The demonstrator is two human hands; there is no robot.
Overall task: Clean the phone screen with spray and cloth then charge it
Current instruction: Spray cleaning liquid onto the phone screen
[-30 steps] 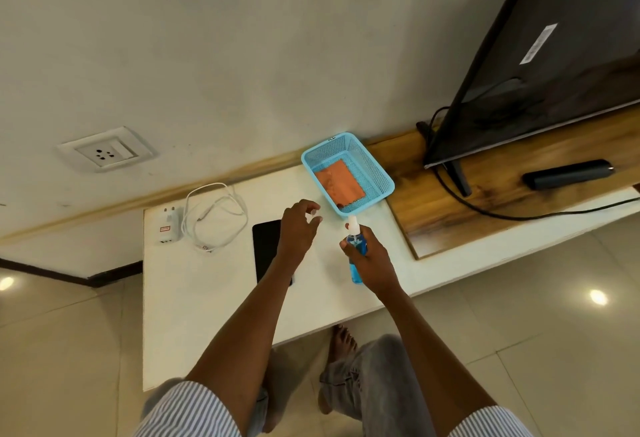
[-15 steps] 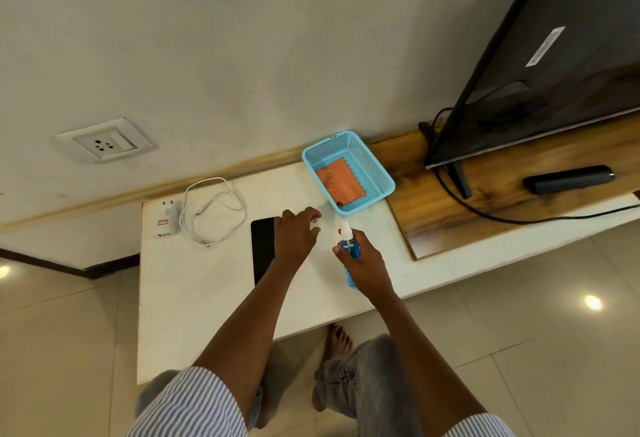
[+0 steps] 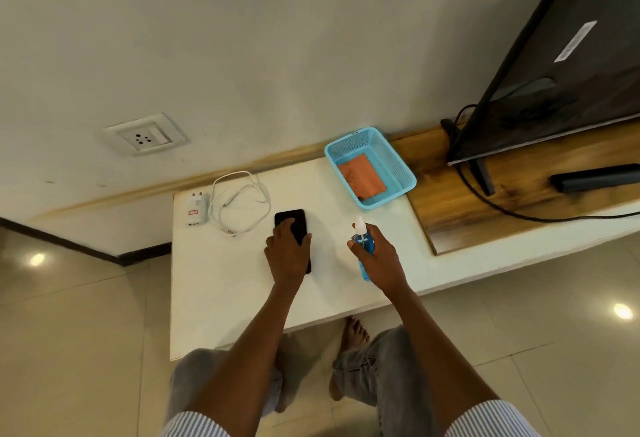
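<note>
White tabletop (image 3: 235, 284): a seated person's left hand (image 3: 287, 254) lies over the near half of a black phone (image 3: 292, 225), fingers bent around its edges, while the right hand (image 3: 379, 260) grips a blue spray bottle (image 3: 363, 241) upright, nozzle up, apart from the phone. Beyond the phone, a coiled white cable (image 3: 239, 204) lies beside a white charger (image 3: 196, 209). Farther right, an orange cloth (image 3: 362, 177) rests inside a blue mesh basket (image 3: 401, 166); a wall socket (image 3: 145, 135) sits behind.
</note>
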